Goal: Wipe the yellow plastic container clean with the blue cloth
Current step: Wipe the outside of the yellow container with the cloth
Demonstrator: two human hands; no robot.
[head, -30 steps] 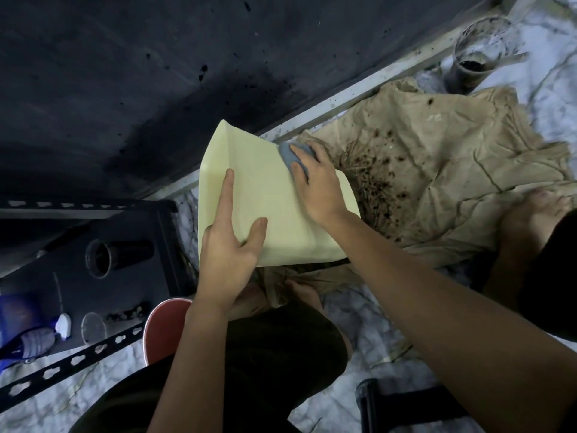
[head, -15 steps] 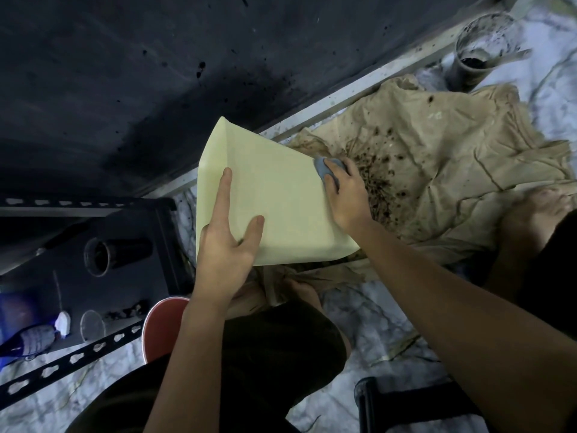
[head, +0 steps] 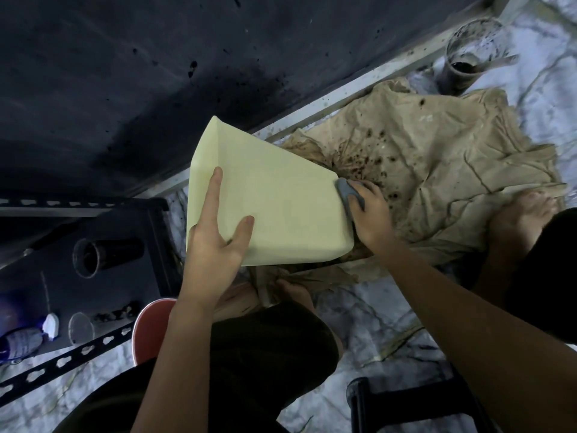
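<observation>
The yellow plastic container (head: 281, 198) lies tilted with its flat bottom facing me, over the stained tan sheet. My left hand (head: 215, 242) presses on its near left part, index finger stretched up the surface and thumb spread. My right hand (head: 371, 214) holds the blue cloth (head: 349, 195) folded small against the container's right edge and side wall. The container's inside is hidden.
A crumpled tan sheet (head: 437, 170) with dark specks covers the floor at right. A dirty jar (head: 465, 64) stands at the far right. A black metal rack (head: 103, 260) with a cup (head: 93, 254) is at left, a red stool (head: 150, 326) below it. My bare feet (head: 524, 220) rest on the sheet.
My right hand has slid the blue cloth from the container's upper middle down and right, off the flat face onto its right edge. My left hand has stayed in place.
</observation>
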